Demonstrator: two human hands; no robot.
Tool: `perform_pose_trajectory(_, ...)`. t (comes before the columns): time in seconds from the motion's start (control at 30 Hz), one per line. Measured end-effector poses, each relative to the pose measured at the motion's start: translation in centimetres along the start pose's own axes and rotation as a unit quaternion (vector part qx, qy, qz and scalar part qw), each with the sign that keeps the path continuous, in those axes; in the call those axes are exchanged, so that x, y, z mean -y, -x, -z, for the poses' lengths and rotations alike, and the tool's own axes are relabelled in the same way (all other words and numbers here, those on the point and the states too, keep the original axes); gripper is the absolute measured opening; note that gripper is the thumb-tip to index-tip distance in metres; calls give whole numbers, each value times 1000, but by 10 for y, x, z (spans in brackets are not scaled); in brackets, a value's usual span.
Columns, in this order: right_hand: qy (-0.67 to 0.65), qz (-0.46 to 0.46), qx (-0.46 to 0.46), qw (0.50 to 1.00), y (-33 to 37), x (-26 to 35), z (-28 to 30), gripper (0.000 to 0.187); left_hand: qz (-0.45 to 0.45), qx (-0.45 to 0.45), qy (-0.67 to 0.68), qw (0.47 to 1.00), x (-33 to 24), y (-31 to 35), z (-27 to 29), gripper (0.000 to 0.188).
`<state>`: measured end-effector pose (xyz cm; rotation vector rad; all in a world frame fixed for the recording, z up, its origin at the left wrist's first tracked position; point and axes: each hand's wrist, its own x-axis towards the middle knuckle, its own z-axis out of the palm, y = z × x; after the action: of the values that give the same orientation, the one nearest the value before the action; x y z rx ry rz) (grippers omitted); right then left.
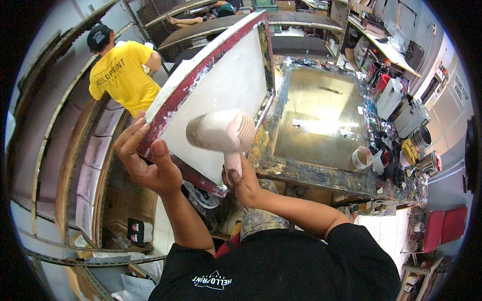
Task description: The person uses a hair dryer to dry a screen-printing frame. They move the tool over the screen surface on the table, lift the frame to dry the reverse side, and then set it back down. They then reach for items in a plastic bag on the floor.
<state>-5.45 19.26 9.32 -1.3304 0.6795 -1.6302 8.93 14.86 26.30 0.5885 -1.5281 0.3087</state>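
Note:
A silk-screen frame (188, 88) with white mesh and a dark red, paint-stained border stands tilted in front of me. My left hand (158, 165) grips its left edge, the thumb on the near face and the fingers at the outer side. In my right hand (246, 185) is a pale hair dryer (221, 130), held by the handle with the fingers closed round it. The dryer's body lies across the front of the mesh, its smudged barrel toward the left and its vented rear end toward the right. Part of the mesh is hidden behind it.
On the right stands a paint-stained worktable (321, 175) with a shiny glass-like panel (321, 120). A small tub (362, 157), white jugs (390, 98) and several cans crowd its right side. A person in a yellow shirt (125, 72) stands beyond the long racks (65, 165) at left.

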Motion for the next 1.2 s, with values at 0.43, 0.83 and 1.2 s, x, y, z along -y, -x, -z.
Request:
perform_pose_trajectory(0.43,114,-4,-264,958,-138,-32,93,45,-4,-34,63,997,2,-2,-5,36)
perform_pose_trajectory(0.83,-113,-121,-140,976,-69,34,28,52,3,-24,43,999,1,-3,2,33)
perform_pose_trajectory(1.2,-8,-46,47,998,-9,20,11,75,29,-32,63,997,1,-1,2,33)
